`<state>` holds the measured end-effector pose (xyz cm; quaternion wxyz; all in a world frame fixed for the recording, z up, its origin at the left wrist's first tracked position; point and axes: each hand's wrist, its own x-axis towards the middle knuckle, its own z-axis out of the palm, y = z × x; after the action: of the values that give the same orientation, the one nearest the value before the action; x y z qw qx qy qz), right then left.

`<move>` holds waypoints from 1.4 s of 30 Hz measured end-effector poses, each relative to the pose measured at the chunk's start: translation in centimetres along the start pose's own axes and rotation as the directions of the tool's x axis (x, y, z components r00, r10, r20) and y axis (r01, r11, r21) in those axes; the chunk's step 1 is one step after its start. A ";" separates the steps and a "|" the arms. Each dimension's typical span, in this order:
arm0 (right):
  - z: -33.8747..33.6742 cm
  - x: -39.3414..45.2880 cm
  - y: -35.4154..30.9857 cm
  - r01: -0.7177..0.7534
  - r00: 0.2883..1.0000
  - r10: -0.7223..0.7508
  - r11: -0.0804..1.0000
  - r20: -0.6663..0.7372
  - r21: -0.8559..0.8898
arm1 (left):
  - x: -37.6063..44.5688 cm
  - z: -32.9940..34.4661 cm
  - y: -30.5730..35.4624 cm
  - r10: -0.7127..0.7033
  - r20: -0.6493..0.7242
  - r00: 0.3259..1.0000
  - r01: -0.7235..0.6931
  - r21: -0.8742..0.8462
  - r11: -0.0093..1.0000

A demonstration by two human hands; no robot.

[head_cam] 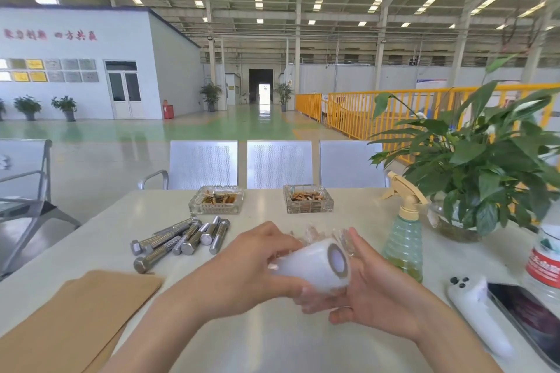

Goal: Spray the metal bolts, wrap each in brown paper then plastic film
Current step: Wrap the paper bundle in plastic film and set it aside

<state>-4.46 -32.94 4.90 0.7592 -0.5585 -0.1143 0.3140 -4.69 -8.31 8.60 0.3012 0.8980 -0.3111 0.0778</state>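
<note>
I'm gripping the light, slippery film roll [315,263] in my left hand [257,263], right hand [363,288] cupping clingy film beside the spray bottle [404,239].

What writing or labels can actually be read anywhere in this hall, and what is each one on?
"四方共赢": red characters on the white office wall; the group left of it is too blurred.
Red label on the water bottle: white characters, cut off, unreadable.
Wall plaques: too small.
Spray bottle: no text.
</note>
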 end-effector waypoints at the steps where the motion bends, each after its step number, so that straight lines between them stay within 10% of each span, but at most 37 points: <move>1: -0.2 -0.1 0.1 0.001 1.000 -0.002 0.999 -0.018 -0.043 | -0.3 0.1 -0.2 -0.051 -0.012 0.999 0.050 -0.094 0.994; 8: 3.7 0.7 2.0 0.161 0.889 -0.279 0.932 -0.363 -0.324 | -2.1 3.7 0.2 -0.470 0.037 0.882 0.361 -0.696 0.621; 17: 6.1 1.4 3.8 0.286 0.892 -0.201 0.944 -0.404 0.163 | -2.3 5.3 1.0 -0.490 0.105 0.865 0.372 -0.790 0.487; 24: 6.0 1.5 4.3 0.177 0.884 -0.080 0.969 -0.460 0.172 | -2.7 6.0 0.3 -0.511 0.001 0.860 0.340 -0.746 0.572; 42: 6.4 6.0 7.6 0.257 0.432 -0.323 0.939 -0.842 -0.229 | -2.7 8.3 -0.9 -0.695 -0.066 0.716 0.549 -0.561 0.619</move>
<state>-5.80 -22.99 -0.94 0.7352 -0.6359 0.1802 -0.1504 -6.64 -11.29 0.58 0.5725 0.8177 0.0595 0.0080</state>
